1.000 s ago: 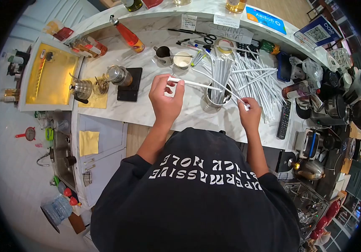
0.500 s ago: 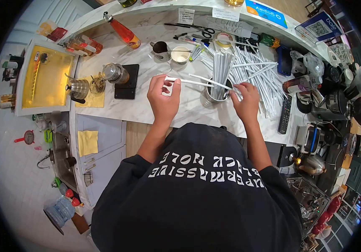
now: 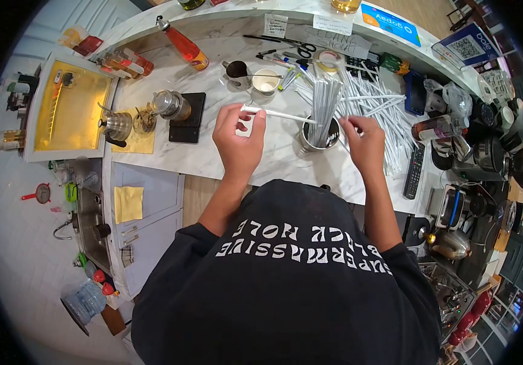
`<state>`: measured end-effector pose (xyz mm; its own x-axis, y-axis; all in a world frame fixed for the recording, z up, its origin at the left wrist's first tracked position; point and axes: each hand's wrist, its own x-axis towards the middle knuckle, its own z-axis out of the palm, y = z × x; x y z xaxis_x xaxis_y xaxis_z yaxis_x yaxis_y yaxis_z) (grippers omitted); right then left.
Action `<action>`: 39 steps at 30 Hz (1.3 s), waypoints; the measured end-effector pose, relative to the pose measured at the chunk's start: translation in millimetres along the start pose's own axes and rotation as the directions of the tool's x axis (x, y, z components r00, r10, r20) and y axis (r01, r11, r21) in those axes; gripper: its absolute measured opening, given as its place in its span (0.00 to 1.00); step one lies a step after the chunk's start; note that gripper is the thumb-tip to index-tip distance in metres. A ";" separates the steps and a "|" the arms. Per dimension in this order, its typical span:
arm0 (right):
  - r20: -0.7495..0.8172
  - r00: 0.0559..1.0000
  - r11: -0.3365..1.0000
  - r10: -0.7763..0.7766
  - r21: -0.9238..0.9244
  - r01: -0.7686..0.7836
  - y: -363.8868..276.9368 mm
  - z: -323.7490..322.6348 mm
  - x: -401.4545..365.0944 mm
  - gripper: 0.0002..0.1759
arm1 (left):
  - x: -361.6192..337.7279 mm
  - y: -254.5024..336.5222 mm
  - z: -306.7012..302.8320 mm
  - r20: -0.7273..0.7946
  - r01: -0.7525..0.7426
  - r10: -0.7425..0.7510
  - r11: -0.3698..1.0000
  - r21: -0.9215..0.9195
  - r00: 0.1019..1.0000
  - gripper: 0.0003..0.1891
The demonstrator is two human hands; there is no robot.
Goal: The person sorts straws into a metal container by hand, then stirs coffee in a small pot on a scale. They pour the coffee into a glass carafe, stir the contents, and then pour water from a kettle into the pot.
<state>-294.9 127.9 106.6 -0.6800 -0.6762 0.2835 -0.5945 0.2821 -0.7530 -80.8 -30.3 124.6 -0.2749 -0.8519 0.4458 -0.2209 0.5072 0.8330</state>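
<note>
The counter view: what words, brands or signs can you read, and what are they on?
"SUPERMASSIVE BLACK HOLE": black shirt
"gopay": blue sign
"bale" or "bole": QR-code sign
"SEDANG SHOLAT", faint: handwritten paper
Too small or blurred to read: white notes, the label on the red bottle.

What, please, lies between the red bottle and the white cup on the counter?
A dark mug stands between the red bottle and the white cup, with a thin utensil handle over the cup, as the head view shows.

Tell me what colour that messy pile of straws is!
The pile of straws is white, clearest in the head view.
</note>
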 end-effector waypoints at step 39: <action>-0.151 0.989 0.990 -0.007 -0.138 -0.014 25.7 43.2 20.8 0.08 | -6.8 -58.7 103.7 0.435 0.036 -0.072 0.995 0.090 0.898 0.14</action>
<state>-305.7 91.7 67.6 -0.7331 -0.5675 0.3749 -0.6380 0.3827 -0.6682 -163.0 -40.7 38.7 -0.6378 -0.7445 0.1976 -0.3144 0.4858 0.8156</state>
